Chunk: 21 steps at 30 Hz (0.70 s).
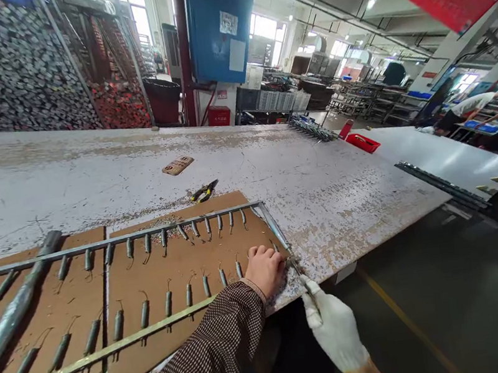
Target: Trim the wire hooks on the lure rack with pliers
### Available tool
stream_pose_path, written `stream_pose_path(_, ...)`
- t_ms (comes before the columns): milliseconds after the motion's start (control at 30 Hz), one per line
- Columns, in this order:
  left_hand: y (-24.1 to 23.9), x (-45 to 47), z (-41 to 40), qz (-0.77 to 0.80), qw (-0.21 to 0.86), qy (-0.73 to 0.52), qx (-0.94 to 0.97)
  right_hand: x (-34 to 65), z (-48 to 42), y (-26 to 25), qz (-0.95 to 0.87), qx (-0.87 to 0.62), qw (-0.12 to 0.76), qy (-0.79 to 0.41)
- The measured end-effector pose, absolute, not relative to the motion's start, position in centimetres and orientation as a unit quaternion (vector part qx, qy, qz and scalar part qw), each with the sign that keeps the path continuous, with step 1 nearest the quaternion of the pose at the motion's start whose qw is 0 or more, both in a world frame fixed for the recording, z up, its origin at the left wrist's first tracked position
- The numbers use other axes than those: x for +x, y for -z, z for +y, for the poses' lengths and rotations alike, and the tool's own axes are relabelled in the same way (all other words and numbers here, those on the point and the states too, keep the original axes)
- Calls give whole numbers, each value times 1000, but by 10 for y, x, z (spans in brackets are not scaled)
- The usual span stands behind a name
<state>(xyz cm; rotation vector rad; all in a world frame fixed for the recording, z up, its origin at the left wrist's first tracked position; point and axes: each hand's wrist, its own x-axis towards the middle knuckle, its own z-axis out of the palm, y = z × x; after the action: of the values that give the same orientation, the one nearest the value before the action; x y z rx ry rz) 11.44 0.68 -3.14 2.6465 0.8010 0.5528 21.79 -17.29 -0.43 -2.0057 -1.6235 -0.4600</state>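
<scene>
My left hand (pixel 266 270), bare at the end of a checked sleeve, is closed at the right end of a metal frame (pixel 174 225). What its fingers grip is hidden. My right hand (pixel 334 324), in a white glove, is closed around a thin metal piece (pixel 295 263) that points toward the frame's short end bar (pixel 274 223); its exact kind is unclear. Small coil springs (pixel 144 314) with wire hooks line both long bars, several on each. A painted flat bar (pixel 144 332) forms the near side and passes behind my left sleeve.
Brown cardboard (pixel 152 290) lies under the frame. A thick wrapped bar (pixel 21 298) crosses its left part. Beyond are pliers (pixel 204 191) and a patterned phone-like slab (pixel 178 165). A red tray (pixel 362 142) stands farther right. The table edge runs just beside my hands.
</scene>
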Motion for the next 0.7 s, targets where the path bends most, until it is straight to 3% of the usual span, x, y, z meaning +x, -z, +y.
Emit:
stream_pose_path(133, 31, 114, 7, 276, 155, -196, 928, 221, -175, -2, -552, -742, 325, 196)
stream_pose_path(333, 32, 115, 7, 281, 166, -195, 925, 220, -170, -2, -586, -749, 272, 144)
stream_pose_path(467, 29, 114, 6, 276, 160, -198, 927, 222, -171, -4, -541, -741, 357, 176)
stream_pose_path(633, 30, 114, 6, 279, 160, -196, 926, 226, -169, 5, -589, -753, 270, 117)
stream_pose_path(700, 30, 113, 6, 274, 161, -195, 928, 227, -169, 3, -569, -757, 299, 116)
